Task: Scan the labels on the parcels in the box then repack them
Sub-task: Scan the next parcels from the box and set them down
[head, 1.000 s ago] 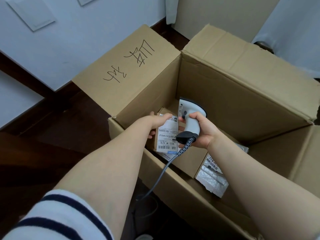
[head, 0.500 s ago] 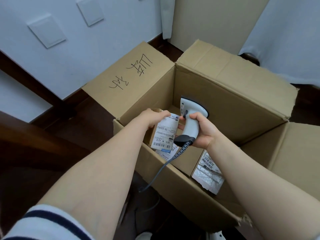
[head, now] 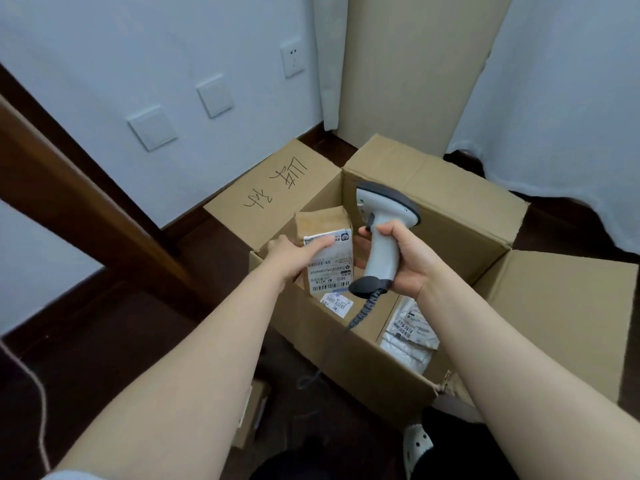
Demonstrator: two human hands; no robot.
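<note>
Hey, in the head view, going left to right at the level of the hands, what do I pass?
Wood trim → written flap → held parcel → scanner → right flap. Left hand and right hand overlap what they hold, so they are left out.

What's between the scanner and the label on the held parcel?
Only the fingers of the left hand, lying across the top of the white shipping label on the brown cardboard parcel. Barcodes below show uncovered. The grey handheld scanner in the right hand stands beside it.
</note>
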